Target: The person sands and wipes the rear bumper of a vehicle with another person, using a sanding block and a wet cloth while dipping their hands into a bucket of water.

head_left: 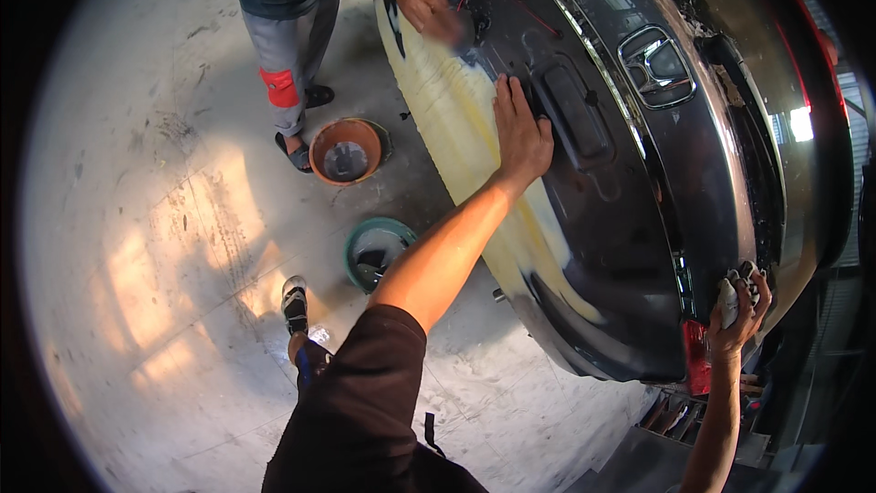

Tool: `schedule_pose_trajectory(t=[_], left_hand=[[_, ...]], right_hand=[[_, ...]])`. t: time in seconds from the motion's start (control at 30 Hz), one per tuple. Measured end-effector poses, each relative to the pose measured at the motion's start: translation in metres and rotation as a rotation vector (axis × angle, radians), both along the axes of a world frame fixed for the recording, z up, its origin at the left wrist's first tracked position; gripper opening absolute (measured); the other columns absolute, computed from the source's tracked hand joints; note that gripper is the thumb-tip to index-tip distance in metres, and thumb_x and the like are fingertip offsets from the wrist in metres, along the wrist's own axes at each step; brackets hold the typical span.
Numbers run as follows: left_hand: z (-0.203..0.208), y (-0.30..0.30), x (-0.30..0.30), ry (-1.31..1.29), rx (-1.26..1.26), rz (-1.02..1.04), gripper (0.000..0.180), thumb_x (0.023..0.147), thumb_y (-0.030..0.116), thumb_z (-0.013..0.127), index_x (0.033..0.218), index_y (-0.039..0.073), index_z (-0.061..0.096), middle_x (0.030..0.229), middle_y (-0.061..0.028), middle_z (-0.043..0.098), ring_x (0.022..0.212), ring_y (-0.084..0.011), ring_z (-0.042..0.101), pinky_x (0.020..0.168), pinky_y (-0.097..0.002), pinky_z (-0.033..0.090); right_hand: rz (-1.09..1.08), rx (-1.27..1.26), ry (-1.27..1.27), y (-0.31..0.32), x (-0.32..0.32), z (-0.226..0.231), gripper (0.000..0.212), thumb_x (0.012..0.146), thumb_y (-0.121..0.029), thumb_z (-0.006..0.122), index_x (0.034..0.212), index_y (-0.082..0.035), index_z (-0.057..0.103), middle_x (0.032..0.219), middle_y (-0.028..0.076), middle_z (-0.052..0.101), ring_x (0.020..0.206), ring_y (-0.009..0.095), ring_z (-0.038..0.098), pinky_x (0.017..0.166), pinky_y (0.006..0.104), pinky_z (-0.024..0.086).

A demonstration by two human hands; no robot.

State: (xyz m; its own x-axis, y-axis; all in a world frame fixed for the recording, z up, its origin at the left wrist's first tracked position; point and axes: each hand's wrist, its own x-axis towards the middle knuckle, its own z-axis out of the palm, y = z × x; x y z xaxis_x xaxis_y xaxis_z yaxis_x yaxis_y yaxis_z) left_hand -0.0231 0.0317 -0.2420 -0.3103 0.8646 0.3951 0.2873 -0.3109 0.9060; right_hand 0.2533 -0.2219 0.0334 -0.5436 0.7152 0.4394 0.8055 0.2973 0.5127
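Observation:
The rear of a dark car (pixel 630 219) fills the right half of the head view. My left hand (pixel 523 137) lies flat on its panel, fingers stretched out and holding nothing, beside a moulded recess (pixel 575 114). Under my left forearm, yellowish filler (pixel 433 110) covers the bumper. Farther right, my right hand (pixel 744 315) is closed around a crumpled whitish rag with dark patches (pixel 728 303). It presses against the car near the red tail light (pixel 696 356). My fingers partly hide the rag.
At the far left of the car stands another person, whose blurred hand (pixel 424 5) is at the bumper. An orange-brown bucket (pixel 318 153) and a green tub (pixel 350 256) holding liquid stand on the concrete floor (pixel 137 219). A chrome strip and emblem (pixel 657 67) cross the panel.

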Motion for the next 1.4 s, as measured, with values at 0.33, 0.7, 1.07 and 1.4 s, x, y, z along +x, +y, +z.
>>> schedule_pose_trajectory(t=[0.33, 0.7, 1.07, 1.4], left_hand=[[0.001, -0.006, 0.012, 0.030, 0.022, -0.006, 0.071, 0.090, 0.017, 0.047, 0.147, -0.013, 0.017, 0.155, -0.0330, 0.013, 0.145, -0.0459, 0.012, 0.119, -0.0512, 0.012], [-0.006, -0.003, -0.006, 0.124, 0.036, 0.005, 0.065, 0.094, 0.020, 0.047, 0.145, -0.013, 0.022, 0.153, -0.0350, 0.014, 0.145, -0.0453, 0.013, 0.118, -0.0520, 0.016], [-0.027, 0.023, -0.023, 0.319, 0.018, 0.105, 0.066, 0.099, 0.032, 0.040, 0.145, -0.012, 0.024, 0.154, -0.0299, 0.020, 0.146, -0.0421, 0.015, 0.117, -0.0567, 0.009], [-0.002, 0.038, -0.039, 0.273, -0.255, 0.028, 0.073, 0.101, 0.043, 0.031, 0.148, -0.011, 0.020, 0.159, -0.0246, 0.012, 0.150, -0.0345, 0.003, 0.118, -0.0557, 0.005]], right_hand=[[-0.008, 0.003, -0.003, -0.005, 0.004, 0.003, 0.048, 0.094, -0.046, 0.053, 0.126, -0.011, 0.052, 0.131, 0.023, 0.048, 0.117, 0.044, 0.050, 0.097, 0.0566, 0.042], [0.002, -0.006, -0.020, -0.001, -0.002, 0.003, 0.046, 0.093, -0.042, 0.055, 0.126, -0.010, 0.052, 0.131, 0.023, 0.048, 0.117, 0.043, 0.050, 0.097, 0.0563, 0.042], [0.015, 0.006, -0.004, -0.004, 0.001, 0.004, 0.044, 0.093, -0.040, 0.055, 0.126, -0.011, 0.053, 0.130, 0.023, 0.049, 0.117, 0.044, 0.051, 0.096, 0.0563, 0.042], [0.001, -0.013, -0.004, -0.005, -0.004, 0.005, 0.043, 0.091, -0.036, 0.057, 0.125, -0.011, 0.053, 0.130, 0.024, 0.049, 0.116, 0.044, 0.051, 0.095, 0.0563, 0.043]])
